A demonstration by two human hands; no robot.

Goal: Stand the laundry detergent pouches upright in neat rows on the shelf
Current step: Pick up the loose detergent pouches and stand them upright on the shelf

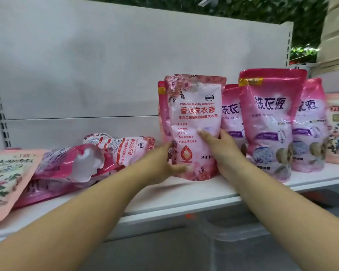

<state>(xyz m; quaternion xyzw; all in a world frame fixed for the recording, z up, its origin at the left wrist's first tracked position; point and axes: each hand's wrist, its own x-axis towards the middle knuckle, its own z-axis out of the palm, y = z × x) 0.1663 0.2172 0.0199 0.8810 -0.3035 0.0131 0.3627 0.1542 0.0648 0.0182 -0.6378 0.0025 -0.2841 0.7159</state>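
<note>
Shelf point(184, 194): bare board lies between the toppled pouches point(82, 163) at left and the upright row point(268, 124) at right. Rose pouch point(194, 126) stands near the front edge. Your left hand point(164, 163) and right hand point(221, 149) clasp its lower sides, fingers curled.

Upright pouch point(194, 126) mid-shelf point(184, 194); toppled pouches point(70, 167) left, apparently stacked.
</note>
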